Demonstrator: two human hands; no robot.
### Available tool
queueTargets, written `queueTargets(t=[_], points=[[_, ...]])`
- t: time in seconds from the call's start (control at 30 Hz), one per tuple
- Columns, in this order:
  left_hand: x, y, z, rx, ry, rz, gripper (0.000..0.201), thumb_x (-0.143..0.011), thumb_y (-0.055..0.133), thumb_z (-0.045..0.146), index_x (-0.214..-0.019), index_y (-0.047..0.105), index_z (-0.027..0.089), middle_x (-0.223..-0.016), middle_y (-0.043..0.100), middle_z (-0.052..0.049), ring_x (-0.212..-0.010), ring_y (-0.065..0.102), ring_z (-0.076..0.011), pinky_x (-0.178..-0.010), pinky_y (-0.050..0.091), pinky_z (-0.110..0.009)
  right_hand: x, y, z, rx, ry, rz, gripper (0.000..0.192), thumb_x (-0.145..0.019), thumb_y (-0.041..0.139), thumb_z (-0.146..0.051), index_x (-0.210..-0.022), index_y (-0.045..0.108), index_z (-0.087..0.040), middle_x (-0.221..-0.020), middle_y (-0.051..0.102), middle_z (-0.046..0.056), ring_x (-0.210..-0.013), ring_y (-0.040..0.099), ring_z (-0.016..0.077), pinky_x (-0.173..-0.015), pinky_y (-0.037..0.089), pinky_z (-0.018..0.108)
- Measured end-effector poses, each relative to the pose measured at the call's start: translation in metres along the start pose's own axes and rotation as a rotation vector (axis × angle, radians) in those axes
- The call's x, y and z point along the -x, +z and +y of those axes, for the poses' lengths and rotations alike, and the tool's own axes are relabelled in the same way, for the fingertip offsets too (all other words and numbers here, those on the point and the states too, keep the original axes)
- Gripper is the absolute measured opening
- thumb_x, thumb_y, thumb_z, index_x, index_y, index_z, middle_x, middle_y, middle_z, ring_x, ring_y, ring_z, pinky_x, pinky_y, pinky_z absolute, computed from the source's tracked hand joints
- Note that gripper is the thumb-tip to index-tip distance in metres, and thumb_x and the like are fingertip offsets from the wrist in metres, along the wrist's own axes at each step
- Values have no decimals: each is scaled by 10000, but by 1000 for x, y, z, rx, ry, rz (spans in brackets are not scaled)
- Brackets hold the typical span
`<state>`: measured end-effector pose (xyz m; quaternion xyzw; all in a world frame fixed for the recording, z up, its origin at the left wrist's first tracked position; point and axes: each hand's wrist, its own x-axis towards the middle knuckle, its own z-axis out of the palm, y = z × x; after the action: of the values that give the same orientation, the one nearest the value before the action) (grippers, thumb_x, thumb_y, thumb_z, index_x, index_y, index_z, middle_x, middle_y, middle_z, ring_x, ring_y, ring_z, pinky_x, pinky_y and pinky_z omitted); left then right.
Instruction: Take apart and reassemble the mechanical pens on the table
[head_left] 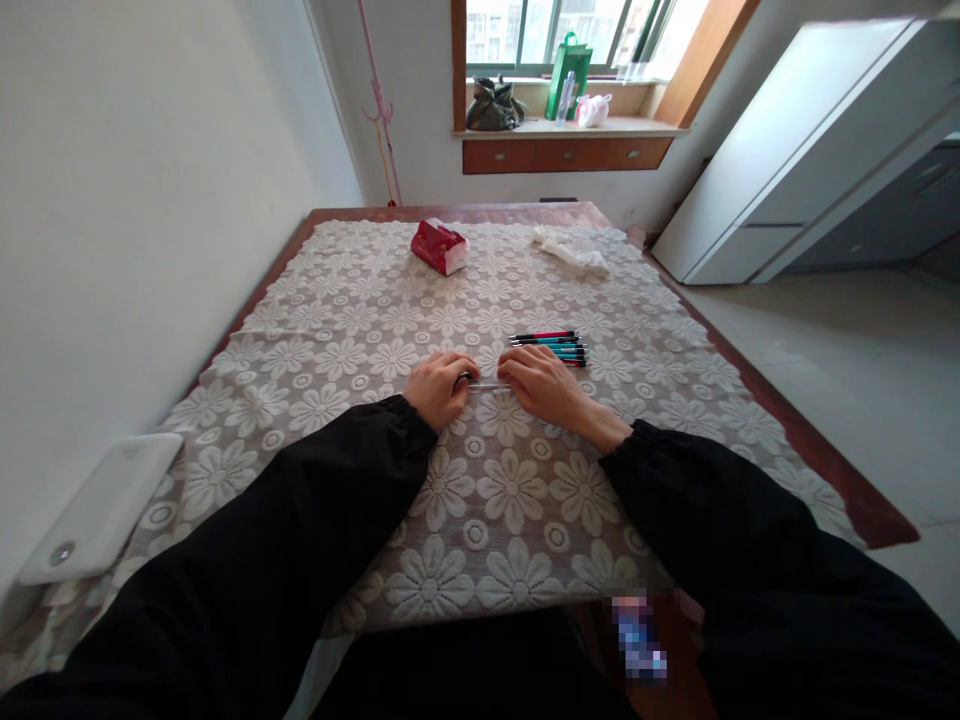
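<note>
"What's being held?"

"A thin clear stick (pixel 487 386), left of the pens (pixel 570 350) and a little to their near side."

"How firm is each grip?"

"The left hand (pixel 438 388), farther left of the pens, has its fingers curled narrow on one end, where a dark bit (pixel 466 376) shows; too small to say what. The right hand (pixel 546 383) arches over the other end, just on the pens' near side. I can't tell whether its fingers pinch."

"Anything else about?"

"A red packet (pixel 436 247) lies beyond the pens, to their left. A crumpled white bag (pixel 574 254) lies beyond them too, well apart. Under the pens spreads a flowered tablecloth (pixel 514 490)."
</note>
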<state>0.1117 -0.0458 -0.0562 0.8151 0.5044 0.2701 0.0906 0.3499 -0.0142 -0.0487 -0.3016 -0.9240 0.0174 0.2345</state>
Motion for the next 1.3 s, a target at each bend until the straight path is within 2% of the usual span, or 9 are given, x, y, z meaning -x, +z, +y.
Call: queueTargets(t=[0.27,0.5,0.73,1.0,1.13,1.3], points=[[-1,-3,3,-7,-26,7,236,-885,567,105,-1018,708,240,-1176,736,-26,-1131,642,-243,-1039,520,-412,0,-3,-8,82,-97,-43,104,-955,599,-209,-1021,679,-199,-1127,705,81,-1029,571,241,-885,384,390],[-1,-3,3,11,-22,14,284,-819,550,39,-959,692,241,-1170,732,-19,-1136,641,-224,-1056,515,-394,-2,-2,-7,74,-84,-65,121,-984,548,-183,-981,669,-189,-1018,693,89,-973,548,235,-841,371,371],[1,-3,4,3,-1,34,232,-809,601,89,-958,695,241,-1168,731,-25,-1123,629,-240,-1028,526,-410,-1,-1,-4,71,-8,-22,168,-1036,482,-206,-982,640,-192,-957,686,75,-927,535,223,-844,369,356],[1,-3,5,-10,-4,4,312,-759,601,63,-989,693,252,-1200,721,-21,-1153,625,-248,-1055,513,-420,-2,-5,-7,43,-115,-76,196,-1054,492,-269,-1013,673,-206,-973,708,68,-934,555,217,-832,367,356],[0,-4,5,-15,-42,-19,380,-727,567,31,-1018,682,247,-1186,724,-32,-1146,636,-255,-1053,516,-427,-1,-5,-6,68,-56,-43,188,-1033,507,-212,-1027,694,-194,-985,702,72,-939,552,217,-842,377,351],[-1,-3,5,-23,-72,-33,406,-723,544,16,-1047,659,232,-1160,729,-51,-1136,640,-267,-1041,515,-441,-2,-4,-4,100,-24,-69,152,-1010,579,-232,-971,721,-193,-973,701,67,-922,553,217,-823,377,346]])
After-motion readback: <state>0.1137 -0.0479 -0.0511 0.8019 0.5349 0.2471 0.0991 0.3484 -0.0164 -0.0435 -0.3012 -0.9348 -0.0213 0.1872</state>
